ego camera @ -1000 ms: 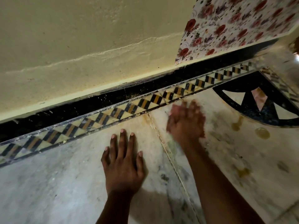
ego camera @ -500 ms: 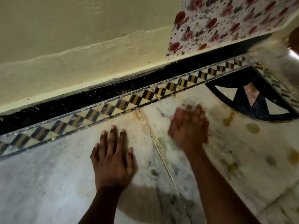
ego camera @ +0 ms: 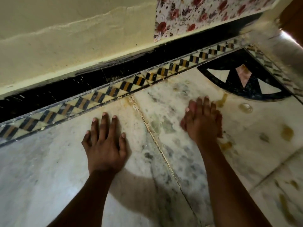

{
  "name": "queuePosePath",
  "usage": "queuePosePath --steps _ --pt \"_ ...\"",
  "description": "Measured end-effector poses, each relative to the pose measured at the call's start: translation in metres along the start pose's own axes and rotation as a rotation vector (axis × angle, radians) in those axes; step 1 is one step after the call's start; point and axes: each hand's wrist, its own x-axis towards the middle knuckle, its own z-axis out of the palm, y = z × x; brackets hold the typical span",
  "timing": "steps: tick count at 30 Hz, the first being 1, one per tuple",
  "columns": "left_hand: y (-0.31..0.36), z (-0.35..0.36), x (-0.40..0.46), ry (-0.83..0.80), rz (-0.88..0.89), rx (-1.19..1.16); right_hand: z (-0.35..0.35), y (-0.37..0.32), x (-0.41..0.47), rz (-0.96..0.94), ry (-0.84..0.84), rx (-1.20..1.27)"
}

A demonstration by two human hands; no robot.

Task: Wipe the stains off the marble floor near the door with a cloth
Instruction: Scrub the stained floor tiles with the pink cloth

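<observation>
My left hand [ego camera: 105,143] lies flat on the white marble floor [ego camera: 49,169], fingers spread, holding nothing. Right of the floor seam [ego camera: 157,141], my right hand [ego camera: 203,122] presses palm-down on the marble, fingers together and motion-blurred. A pale smear at its right edge may be a cloth; none shows clearly. Yellow-brown stains sit close by: a streak [ego camera: 223,100] at the fingertips, a round drop [ego camera: 245,108], a blot [ego camera: 287,132] and a patch [ego camera: 227,145] beside the wrist. Grey-green blotches [ego camera: 164,126] mark the slab between my hands.
A black-and-yellow checkered inlay border [ego camera: 114,90] and a black skirting strip [ego camera: 82,84] run along the cream wall [ego camera: 65,38]. A floral-patterned panel [ego camera: 196,13] hangs at top right. A black fan-shaped inlay [ego camera: 237,79] fills the right corner.
My right hand has slid to the right, away from the seam and toward the yellow stains. My left hand stays planted; the view has shifted slightly.
</observation>
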Motion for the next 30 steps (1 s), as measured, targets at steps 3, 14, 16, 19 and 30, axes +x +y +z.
queuePosePath --steps 3,14,16,19,30 --pt "0.000 0.001 0.000 0.010 0.004 -0.007 -0.002 -0.046 0.037 0.202 -0.092 0.081" --pt "-0.001 -0.001 -0.003 0.026 0.025 -0.018 0.000 0.038 -0.055 0.158 0.000 -0.098" --pt "0.000 -0.002 -0.004 0.029 0.034 -0.024 -0.010 0.009 -0.023 0.183 -0.064 -0.025" --pt "0.001 -0.003 -0.004 0.022 0.047 -0.034 -0.014 -0.022 -0.014 0.017 -0.127 0.040" --pt "0.006 -0.003 -0.030 0.045 0.451 -0.151 -0.007 0.064 -0.088 0.291 -0.018 0.125"
